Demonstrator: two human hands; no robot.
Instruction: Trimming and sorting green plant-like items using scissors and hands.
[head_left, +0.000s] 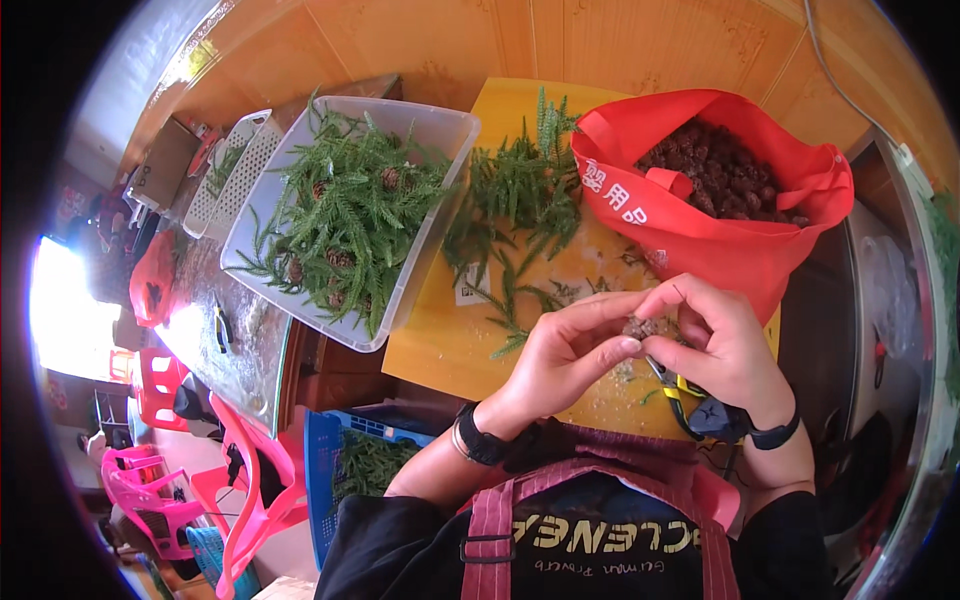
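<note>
Between my two hands, over the yellow table, is a small brown pine cone. My left hand pinches it from the left with thumb and fingers. From the other side, my right hand curls its fingers round it; part of the cone is hidden by them. Yellow-and-black pliers lie just below my right hand. A red fabric bag full of brown pine cones stands beyond the hands. Green artificial pine sprigs are scattered on the table to their left.
A clear plastic bin at the left holds green sprigs with pine cones among them. Beside it stands a white perforated basket. Another pair of pliers rests on the side table. A blue crate with greenery sits below, near pink chairs.
</note>
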